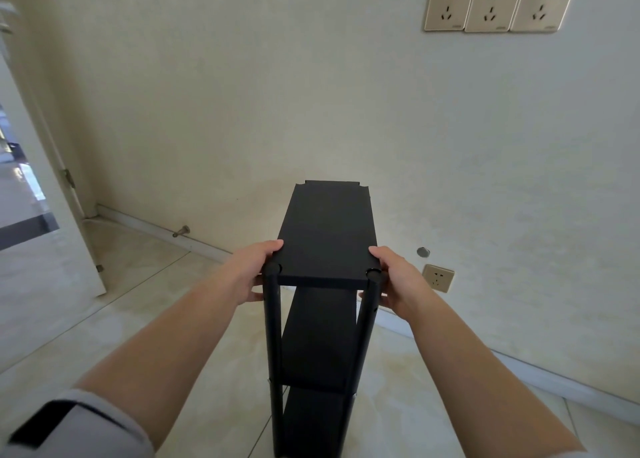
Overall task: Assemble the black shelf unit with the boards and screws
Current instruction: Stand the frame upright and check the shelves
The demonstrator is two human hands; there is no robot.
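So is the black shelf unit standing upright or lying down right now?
Upright: the black shelf unit has its top board level and its posts run down to the floor tiles, both hands steadying it.

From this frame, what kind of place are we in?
Most likely a room in a home or flat, sparsely furnished. Cues: a plain painted wall with a triple socket panel, a glossy tiled floor with a skirting board, and an open white door at the left.

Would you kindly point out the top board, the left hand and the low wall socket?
top board [327, 229], head view, middle of its upper face
left hand [254, 270], head view, back of the hand
low wall socket [438, 277], head view, faceplate centre
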